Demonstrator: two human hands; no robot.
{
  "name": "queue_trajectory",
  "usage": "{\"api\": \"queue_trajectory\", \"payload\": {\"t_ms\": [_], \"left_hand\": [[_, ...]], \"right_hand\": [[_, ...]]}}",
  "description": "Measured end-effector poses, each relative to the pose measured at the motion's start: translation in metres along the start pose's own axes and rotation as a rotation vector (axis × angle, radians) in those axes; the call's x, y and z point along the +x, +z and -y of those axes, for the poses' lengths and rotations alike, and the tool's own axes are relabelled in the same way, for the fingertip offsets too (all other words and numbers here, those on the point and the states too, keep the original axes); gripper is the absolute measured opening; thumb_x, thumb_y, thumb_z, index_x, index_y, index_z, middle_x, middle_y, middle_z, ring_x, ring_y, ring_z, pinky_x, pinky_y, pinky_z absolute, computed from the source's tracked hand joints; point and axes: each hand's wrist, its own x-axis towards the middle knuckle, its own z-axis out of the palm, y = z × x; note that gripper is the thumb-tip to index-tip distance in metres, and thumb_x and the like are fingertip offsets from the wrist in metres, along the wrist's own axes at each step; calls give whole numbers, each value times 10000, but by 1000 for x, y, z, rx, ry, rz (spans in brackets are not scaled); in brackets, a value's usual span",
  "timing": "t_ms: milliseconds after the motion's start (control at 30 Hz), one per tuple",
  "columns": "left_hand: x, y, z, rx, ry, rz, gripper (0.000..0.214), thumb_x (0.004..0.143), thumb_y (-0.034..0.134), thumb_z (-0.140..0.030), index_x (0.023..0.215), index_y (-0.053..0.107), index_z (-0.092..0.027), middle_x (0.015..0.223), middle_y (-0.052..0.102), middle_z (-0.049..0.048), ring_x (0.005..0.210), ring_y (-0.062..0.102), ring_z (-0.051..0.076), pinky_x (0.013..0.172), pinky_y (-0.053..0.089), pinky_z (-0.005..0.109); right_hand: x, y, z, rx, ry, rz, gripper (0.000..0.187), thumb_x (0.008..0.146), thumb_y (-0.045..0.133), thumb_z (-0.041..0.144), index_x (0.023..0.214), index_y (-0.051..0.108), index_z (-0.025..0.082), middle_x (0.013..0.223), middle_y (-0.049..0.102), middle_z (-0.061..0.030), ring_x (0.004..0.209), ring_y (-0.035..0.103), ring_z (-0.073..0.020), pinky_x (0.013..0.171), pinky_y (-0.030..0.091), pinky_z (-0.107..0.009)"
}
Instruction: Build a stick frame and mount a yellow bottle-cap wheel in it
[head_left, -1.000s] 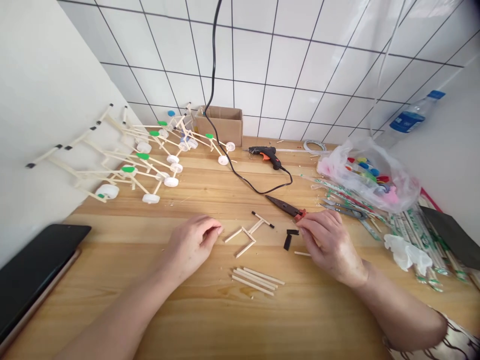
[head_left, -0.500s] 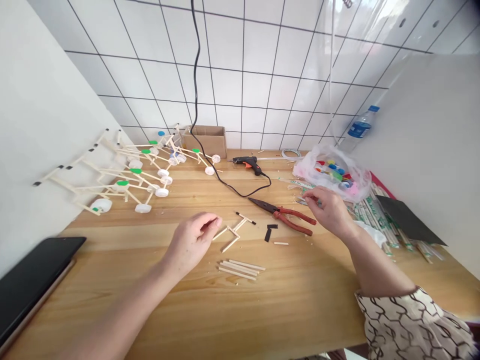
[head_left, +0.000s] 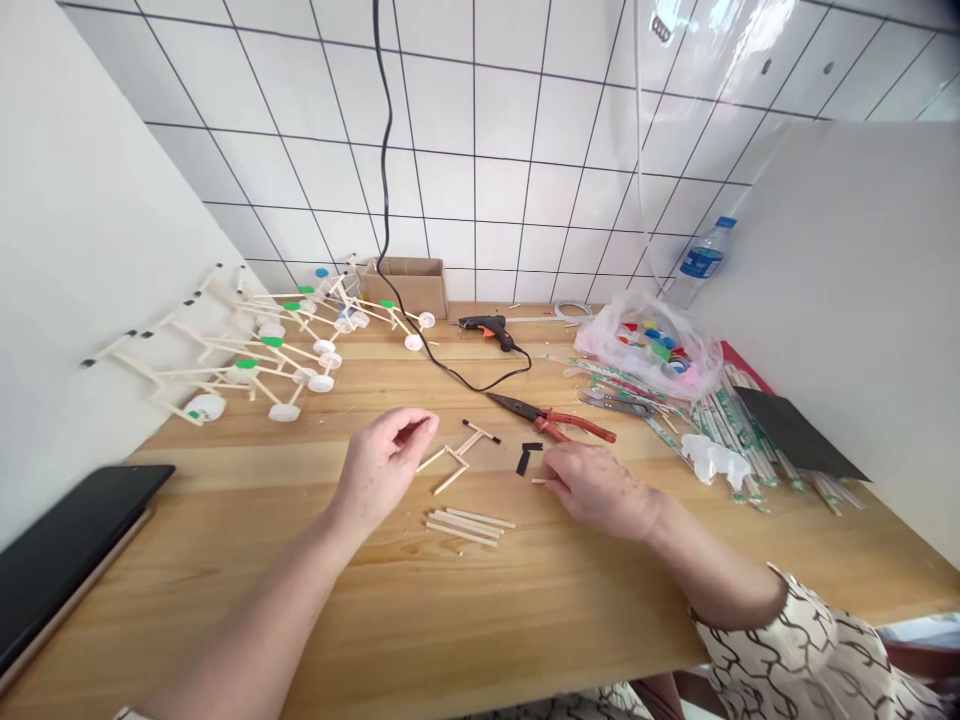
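Observation:
My right hand (head_left: 592, 490) is down on the table with its fingers closed on a short wooden stick (head_left: 538, 481), whose left end pokes out. Two black strips (head_left: 526, 458) lie just left of those fingertips. My left hand (head_left: 386, 455) hovers with thumb and fingers pinched together; whatever they may hold is hidden. Beside it lies a small frame of glued wooden sticks (head_left: 457, 455) with black-tipped crossbar ends. Several loose wooden sticks (head_left: 469, 527) rest in front of the frame. Red-handled pliers (head_left: 551, 417) lie behind my right hand, partly covered by it.
Wheeled stick models (head_left: 255, 365) crowd the left wall near a cardboard box (head_left: 409, 288). A glue gun (head_left: 491, 328) trails its black cord. At right are a bag of caps (head_left: 660, 345), scissors (head_left: 619, 402), wrapped sticks (head_left: 731, 430) and a bottle (head_left: 703, 262). A black tablet-like slab (head_left: 75, 550) sits left.
My right hand has come down and left from beside the plier handles onto the short stick. My left hand stays pinched in nearly the same place. The view has shifted slightly.

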Motion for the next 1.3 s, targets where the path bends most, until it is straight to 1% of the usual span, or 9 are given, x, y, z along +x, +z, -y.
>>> {"api": "queue_trajectory", "payload": {"t_ms": [133, 233, 333, 400, 700, 800, 900, 1000, 1300], "left_hand": [[-2, -3, 6, -28, 26, 10, 188, 819, 532, -305, 779, 649, -164, 762, 698, 39, 668, 608, 158, 662, 490, 254], [-5, -5, -2, -74, 78, 79, 142, 804, 554, -269, 765, 661, -183, 738, 692, 15, 653, 601, 141, 647, 487, 235], [-11, -4, -14, -141, 149, 216, 112, 788, 576, -235, 775, 682, -204, 707, 675, -8, 659, 611, 128, 637, 484, 211], [-16, -2, -20, -239, 192, 392, 110, 788, 582, -193, 834, 682, -194, 744, 667, 0, 687, 609, 124, 675, 483, 217], [-23, 3, -19, -341, -8, 581, 57, 770, 617, -158, 732, 652, -184, 707, 640, -27, 681, 590, 118, 663, 458, 210], [-17, -4, -9, -304, -49, 653, 85, 783, 597, -164, 713, 639, -189, 699, 625, -33, 680, 572, 120, 651, 445, 209], [-3, -20, 4, -256, -52, 610, 121, 811, 570, -201, 711, 637, -189, 756, 621, -19, 732, 566, 131, 692, 437, 223], [11, -31, 15, -189, -81, 624, 122, 765, 611, -230, 653, 627, -183, 706, 582, -19, 696, 539, 138, 677, 429, 235], [19, -25, 39, -60, -158, 716, 152, 760, 578, -276, 651, 630, -184, 716, 585, -9, 673, 552, 147, 644, 422, 247]], "right_hand": [[0, 5, 8, 53, 60, 15, 109, 780, 519, 69, 721, 592, 124, 759, 641, -129, 733, 593, -235, 655, 410, -316], [1, 10, 17, 190, 75, 15, 103, 817, 503, 114, 760, 579, 152, 732, 614, -54, 663, 543, -163, 606, 389, -258], [4, 13, 30, 370, 75, 34, 123, 861, 491, 206, 758, 549, 171, 647, 546, 20, 581, 465, -106, 528, 356, -199], [5, 14, 39, 476, 71, 46, 151, 881, 461, 237, 767, 530, 167, 637, 508, 36, 567, 427, -90, 507, 345, -183], [1, 21, 58, 960, 141, 129, 204, 831, 501, 334, 760, 533, 146, 665, 454, 25, 596, 376, -96, 542, 322, -220], [-1, 22, 57, 957, 139, 87, 177, 845, 484, 312, 770, 534, 160, 668, 465, 24, 607, 399, -104, 553, 341, -222], [-4, 22, 52, 859, 101, -11, 139, 866, 453, 265, 804, 535, 172, 674, 483, 22, 617, 427, -111, 571, 371, -220], [-7, 24, 43, 738, 36, -33, 137, 881, 433, 222, 808, 539, 174, 683, 508, 13, 617, 451, -114, 581, 386, -219], [-8, 32, 33, 611, -78, -10, 142, 879, 417, 141, 836, 545, 185, 752, 591, -17, 676, 538, -129, 622, 427, -227]]}}
